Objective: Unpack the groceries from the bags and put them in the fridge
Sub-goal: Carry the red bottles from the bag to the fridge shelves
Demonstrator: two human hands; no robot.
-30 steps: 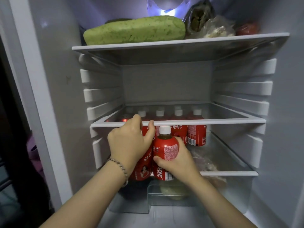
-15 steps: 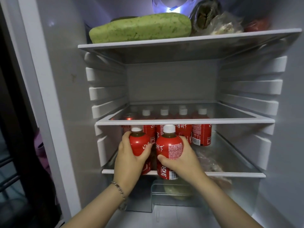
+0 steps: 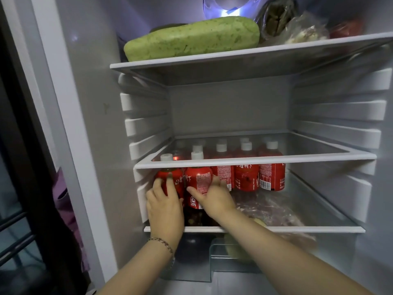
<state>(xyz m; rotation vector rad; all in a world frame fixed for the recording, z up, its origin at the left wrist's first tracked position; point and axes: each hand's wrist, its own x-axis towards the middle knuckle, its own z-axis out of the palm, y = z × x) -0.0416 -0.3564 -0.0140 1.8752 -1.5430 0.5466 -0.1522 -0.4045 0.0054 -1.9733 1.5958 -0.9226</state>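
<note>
Left bottle (image 3: pixel 163 174) on shelf (image 3: pixel 319 229) pressed by near-straight fingers (image 3: pixel 170 185) of left hand (image 3: pixel 165 209), right bottle (image 3: pixel 200 177) beside it gripped by curled fingers of right hand (image 3: pixel 214 199)

Inside the fridge (image 3: pixel 91 107), a bluish-white lamp (image 3: pixel 227 11) is glowing high above the back wall (image 3: pixel 229 107), and its light is fading toward the lower levels, which are lying in grey shade. White ribbed rails (image 3: pixel 144 124) are running along both pale side walls (image 3: pixel 380 199), and glass shelves (image 3: pixel 251 161) with white front edges are spanning the space between them. Left of the fridge, the room is sitting in near darkness, where a purple cloth (image 3: pixel 66 209) is hanging beside a dark upright (image 3: pixel 23 145) and dark horizontal bars (image 3: pixel 12 219) are showing.
</note>
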